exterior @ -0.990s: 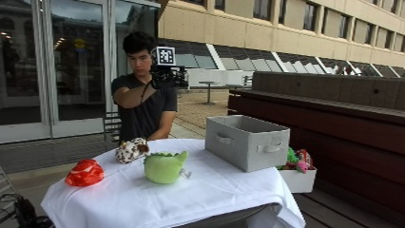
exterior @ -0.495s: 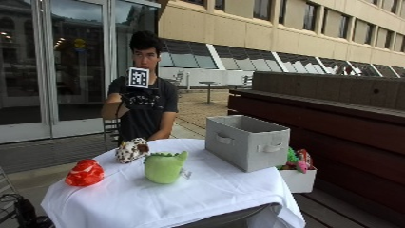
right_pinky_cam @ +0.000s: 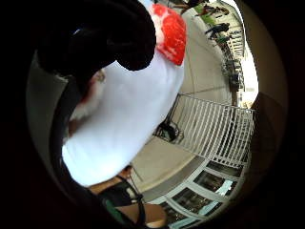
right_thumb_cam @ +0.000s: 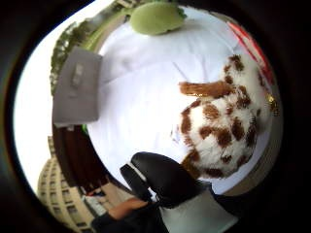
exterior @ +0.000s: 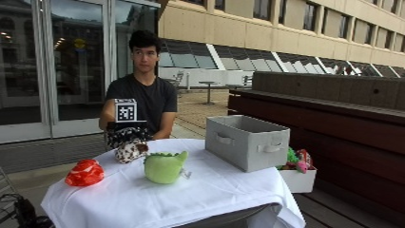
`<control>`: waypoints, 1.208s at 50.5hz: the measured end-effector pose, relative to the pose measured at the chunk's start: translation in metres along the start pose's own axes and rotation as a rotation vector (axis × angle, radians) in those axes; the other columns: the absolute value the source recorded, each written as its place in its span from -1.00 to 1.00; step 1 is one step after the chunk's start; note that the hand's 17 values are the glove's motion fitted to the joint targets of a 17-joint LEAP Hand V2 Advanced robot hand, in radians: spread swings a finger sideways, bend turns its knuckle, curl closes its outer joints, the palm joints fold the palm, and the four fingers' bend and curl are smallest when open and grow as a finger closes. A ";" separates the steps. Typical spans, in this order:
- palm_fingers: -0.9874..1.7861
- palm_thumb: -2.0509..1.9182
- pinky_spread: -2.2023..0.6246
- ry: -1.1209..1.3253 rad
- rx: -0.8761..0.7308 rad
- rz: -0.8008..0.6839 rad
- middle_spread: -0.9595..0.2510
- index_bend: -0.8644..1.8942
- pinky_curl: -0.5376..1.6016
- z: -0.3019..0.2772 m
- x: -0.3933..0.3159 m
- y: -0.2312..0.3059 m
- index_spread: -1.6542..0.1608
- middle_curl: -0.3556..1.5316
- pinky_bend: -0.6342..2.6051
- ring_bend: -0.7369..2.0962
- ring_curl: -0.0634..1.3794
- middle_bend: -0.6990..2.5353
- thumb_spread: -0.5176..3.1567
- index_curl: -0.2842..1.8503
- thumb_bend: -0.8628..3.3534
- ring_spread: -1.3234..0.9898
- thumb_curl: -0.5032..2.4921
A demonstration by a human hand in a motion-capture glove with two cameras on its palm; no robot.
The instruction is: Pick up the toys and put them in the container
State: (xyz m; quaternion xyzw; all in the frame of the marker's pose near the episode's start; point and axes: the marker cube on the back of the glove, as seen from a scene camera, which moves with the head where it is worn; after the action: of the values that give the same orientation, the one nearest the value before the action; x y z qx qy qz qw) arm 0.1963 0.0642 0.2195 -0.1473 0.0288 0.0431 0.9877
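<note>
Gloved right hand (exterior: pixel 126 134) over spotted plush toy (exterior: pixel 131 151); fingers (right_thumb_cam: pixel 163 177) curled, seemingly not gripping yet.

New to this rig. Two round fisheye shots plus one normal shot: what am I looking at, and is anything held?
No robot: a person at a table works with a gloved right hand. The normal shot is from a camera across the table. The round shots come from cameras on that palm, one at the thumb side and one at the little finger side. On the white cloth lie a spotted plush toy, a green plush toy, a red toy and a grey fabric container. The hand hovers over the spotted plush; whether it grips it is unclear.
</note>
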 end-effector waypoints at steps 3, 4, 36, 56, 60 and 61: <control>-0.29 0.00 0.56 -0.003 -0.060 -0.011 0.45 -0.29 -0.10 0.013 0.002 0.001 0.49 -0.28 -0.02 -0.30 -0.59 -0.47 -0.23 -0.48 -0.62 0.01 -0.56; -0.30 0.01 0.56 -0.005 -0.086 -0.012 0.46 -0.29 -0.10 0.016 0.003 0.002 0.49 -0.28 -0.01 -0.30 -0.58 -0.47 -0.22 -0.49 -0.62 0.02 -0.56; 0.39 0.49 0.21 -0.032 -0.160 0.039 0.30 0.00 -0.16 0.032 0.011 0.005 0.50 -0.38 0.10 0.12 -0.33 -0.45 -0.22 -0.36 -0.40 -0.22 -0.33; 0.49 0.46 0.21 -0.075 0.037 0.064 -0.03 0.10 -0.20 -0.045 -0.014 -0.027 0.62 -0.18 -0.09 0.22 -0.25 -0.23 -0.44 -0.20 -0.40 -0.24 -0.23; 0.36 0.39 0.22 -0.094 0.065 0.029 -0.06 0.05 -0.16 -0.098 -0.028 -0.042 0.59 -0.19 -0.02 0.16 -0.26 -0.28 -0.44 -0.18 -0.46 -0.25 -0.24; 0.36 0.39 0.22 -0.097 0.073 0.021 -0.07 0.04 -0.15 -0.113 -0.032 -0.045 0.58 -0.18 -0.01 0.16 -0.26 -0.28 -0.44 -0.17 -0.46 -0.25 -0.23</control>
State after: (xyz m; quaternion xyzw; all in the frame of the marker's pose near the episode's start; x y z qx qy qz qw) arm 0.1635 -0.0141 0.1272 -0.1088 -0.0161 0.0593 0.9922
